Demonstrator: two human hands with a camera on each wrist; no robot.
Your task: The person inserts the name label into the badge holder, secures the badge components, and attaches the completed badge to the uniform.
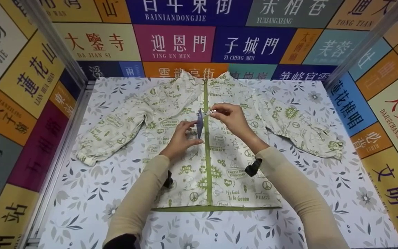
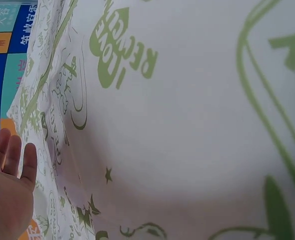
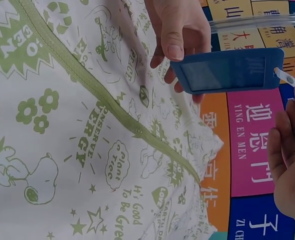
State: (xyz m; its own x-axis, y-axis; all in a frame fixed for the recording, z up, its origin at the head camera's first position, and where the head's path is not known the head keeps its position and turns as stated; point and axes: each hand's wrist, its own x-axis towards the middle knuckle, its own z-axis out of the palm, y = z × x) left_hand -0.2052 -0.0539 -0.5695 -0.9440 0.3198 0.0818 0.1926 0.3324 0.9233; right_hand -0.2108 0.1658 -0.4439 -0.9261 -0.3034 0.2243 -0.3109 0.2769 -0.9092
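A blue card holder (image 3: 227,75) with a clear window is held on edge above the jacket (image 1: 233,155). My left hand (image 1: 181,140) grips one end of the holder, thumb on its near face and fingers behind. At the other end, a short white strap (image 3: 286,77) runs through the holder's slot. My right hand (image 1: 234,119) pinches that strap between thumb and finger. The jacket lies flat with its sleeves spread, white with green print, and a green zipper (image 1: 207,166) down the front. Only part of my left hand shows in the left wrist view.
The table (image 1: 92,207) has a white cloth with grey leaf print. Walls of coloured street-name panels (image 1: 174,43) stand behind and on both sides, with metal posts at the corners. Dark straps (image 1: 252,168) sit on both wrists.
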